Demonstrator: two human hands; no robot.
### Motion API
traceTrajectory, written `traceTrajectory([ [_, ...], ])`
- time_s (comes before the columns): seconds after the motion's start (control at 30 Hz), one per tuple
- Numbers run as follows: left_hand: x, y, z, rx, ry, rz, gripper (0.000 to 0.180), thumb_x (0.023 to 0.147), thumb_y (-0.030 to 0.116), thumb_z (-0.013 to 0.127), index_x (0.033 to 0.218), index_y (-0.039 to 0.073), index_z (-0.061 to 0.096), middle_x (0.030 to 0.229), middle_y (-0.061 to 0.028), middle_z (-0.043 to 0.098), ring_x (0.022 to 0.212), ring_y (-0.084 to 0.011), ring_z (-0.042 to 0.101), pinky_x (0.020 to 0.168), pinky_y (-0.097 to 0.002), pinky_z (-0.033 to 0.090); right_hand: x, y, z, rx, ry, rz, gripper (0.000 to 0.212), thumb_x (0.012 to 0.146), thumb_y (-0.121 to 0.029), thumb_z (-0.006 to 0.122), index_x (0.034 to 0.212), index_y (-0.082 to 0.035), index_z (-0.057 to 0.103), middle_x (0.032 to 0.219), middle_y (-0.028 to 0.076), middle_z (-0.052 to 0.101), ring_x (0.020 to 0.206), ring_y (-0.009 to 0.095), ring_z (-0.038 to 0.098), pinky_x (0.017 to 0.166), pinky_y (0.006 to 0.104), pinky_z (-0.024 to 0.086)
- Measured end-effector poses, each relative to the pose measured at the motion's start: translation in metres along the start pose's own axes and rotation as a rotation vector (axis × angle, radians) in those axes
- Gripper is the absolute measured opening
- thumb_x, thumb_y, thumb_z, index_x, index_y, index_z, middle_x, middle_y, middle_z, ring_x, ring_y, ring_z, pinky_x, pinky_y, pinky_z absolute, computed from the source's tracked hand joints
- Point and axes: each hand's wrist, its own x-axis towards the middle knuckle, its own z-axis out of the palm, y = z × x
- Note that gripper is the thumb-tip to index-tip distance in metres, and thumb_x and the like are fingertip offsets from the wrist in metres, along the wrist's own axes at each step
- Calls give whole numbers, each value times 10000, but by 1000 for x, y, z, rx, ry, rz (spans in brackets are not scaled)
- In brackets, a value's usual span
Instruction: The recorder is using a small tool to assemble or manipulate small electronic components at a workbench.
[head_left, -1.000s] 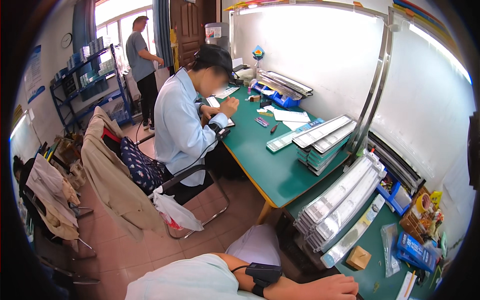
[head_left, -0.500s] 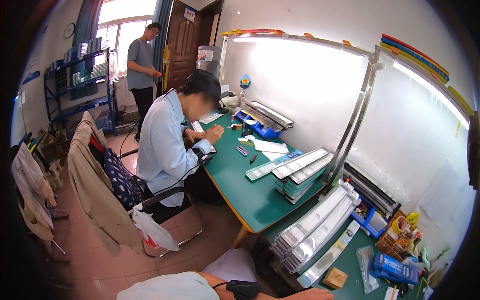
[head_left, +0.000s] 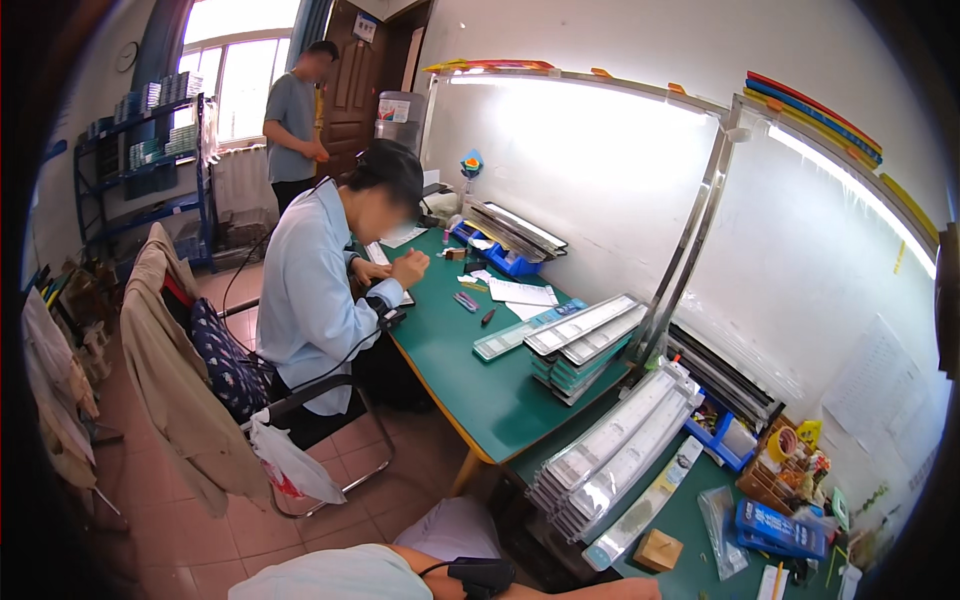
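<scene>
My left forearm [head_left: 560, 592], in a pale sleeve with a black device strapped near the elbow, runs along the lower edge. Only the edge of my left hand [head_left: 640, 590] shows there; its fingers are cut off, so what they hold is hidden. Closest to it on the green table are a small wooden block [head_left: 658, 551] and a long, flat clear package [head_left: 648, 503] lying at a slant. Beyond that package, a pile of long pale packages [head_left: 610, 440] lies fanned out. My right hand is out of the picture.
A co-worker in a light blue shirt [head_left: 310, 290] sits bent over the adjoining green table [head_left: 500, 420]. Blue boxes [head_left: 780, 527], a clear plastic sleeve [head_left: 722, 530] and a wooden organiser with tape [head_left: 775, 470] crowd the right. Another person [head_left: 292, 125] stands near the door.
My view has turned slightly, so the scene sits farther left. The standing person has shifted toward the door and lowered their head. My left hand's fingers have slipped below the lower edge.
</scene>
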Motion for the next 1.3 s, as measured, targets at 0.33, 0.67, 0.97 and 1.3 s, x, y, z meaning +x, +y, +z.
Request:
traceTrajectory([
  [0.33, 0, 5, 1, -182, -27, -130, 93, 826, 50, 553, 897, 0, 519, 827, -135, 534, 746, -243, 535, 674, -314, 439, -5, 4, -1, -70, 57, -29, 205, 877, -165, 600, 959, 22, 622, 893, 169, 643, 756, 261, 621, 698, 312, 487],
  [0.67, 7, 0, -1, -143, -23, -98, 91, 825, 73, 542, 883, 3, 533, 838, -142, 550, 770, -258, 537, 700, -327, 436, -2, 13, 3, -104, 116, -75, 139, 855, -102, 614, 919, 20, 629, 868, 158, 658, 754, 243, 633, 704, 310, 494],
  [0.97, 4, -23, 8, -238, -38, -65, 83, 831, -6, 489, 913, -12, 483, 880, -123, 466, 839, -261, 493, 760, -308, 401, 4, 9, -1, -40, 109, 68, 99, 866, -89, 586, 889, 4, 609, 837, 121, 628, 724, 222, 577, 689, 306, 456],
  [1.3, 12, -27, 10, -115, -29, 51, 95, 799, -35, 493, 876, 21, 494, 855, -124, 450, 853, -311, 460, 742, -366, 382, 10, 11, 0, 14, 44, 216, 155, 859, -132, 623, 788, -3, 573, 729, 84, 558, 637, 187, 500, 611, 288, 416],
])
